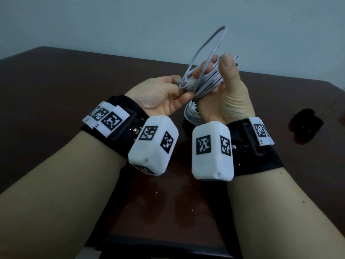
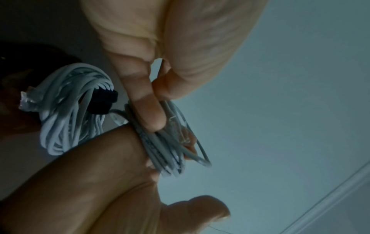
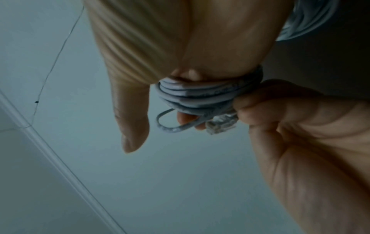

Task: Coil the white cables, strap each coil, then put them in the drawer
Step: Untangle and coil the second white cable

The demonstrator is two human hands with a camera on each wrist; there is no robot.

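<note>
White cable (image 1: 205, 79) loops lie bunched in the right hand (image 1: 224, 90) in the head view, held above the dark brown table (image 1: 56, 86), with one long loop standing up loose toward the wall. The left hand (image 1: 160, 94) meets the bunch from the side, its fingers pinching the cable end. Under both hands a second coil (image 1: 190, 114) rests on the table, and a black strap (image 1: 306, 126) lies well apart to the right. No drawer can be made out.

From the left wrist, the finger and thumb of that hand press the clear plug (image 2: 178, 126) against the bundle, while the coil on the table shows a black band (image 2: 104, 102) around it, so it looks already strapped.

From the right wrist, the turns are wrapped snugly round the fingers of that hand, thumb straight beside them; the plug sits at the left fingertips with a small stray loop next to it.

To finish this coil well, I would tuck the tall loop and the plug flat into the bundle, keep the right hand closed on the turns so they cannot spring apart, and only then reach for the strap.
</note>
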